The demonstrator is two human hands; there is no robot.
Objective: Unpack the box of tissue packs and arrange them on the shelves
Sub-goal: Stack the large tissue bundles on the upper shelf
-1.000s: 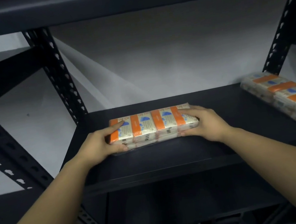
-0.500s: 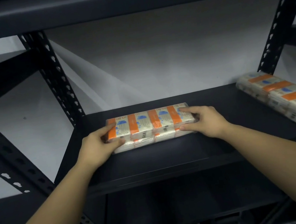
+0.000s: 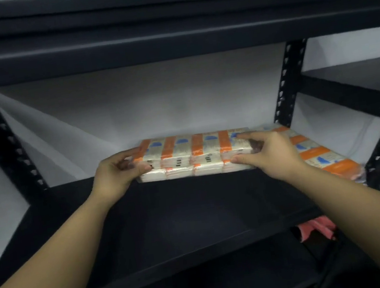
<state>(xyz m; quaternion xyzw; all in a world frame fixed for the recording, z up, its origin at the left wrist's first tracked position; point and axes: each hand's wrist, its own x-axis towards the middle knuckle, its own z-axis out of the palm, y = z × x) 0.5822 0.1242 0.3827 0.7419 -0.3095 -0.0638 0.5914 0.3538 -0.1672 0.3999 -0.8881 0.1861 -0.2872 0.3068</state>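
Tissue pack (image 3: 195, 154) sits mid-frame at the back of the dark shelf (image 3: 195, 217), long axis running left-right across the picture, between my two hands. My left hand (image 3: 116, 172) pinches its left end, my right hand (image 3: 268, 154) grips its right end. Both equally near. Second pack (image 3: 318, 151) lies just right of it, angled toward lower right.

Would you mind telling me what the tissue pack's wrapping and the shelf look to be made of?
Tissue pack: clear, glossy plastic film, judging by the sheen and wrinkles at the ends, over orange-banded packets that look like paper. Shelf: probably metal with a matte black coat; the punched uprights suggest steel.
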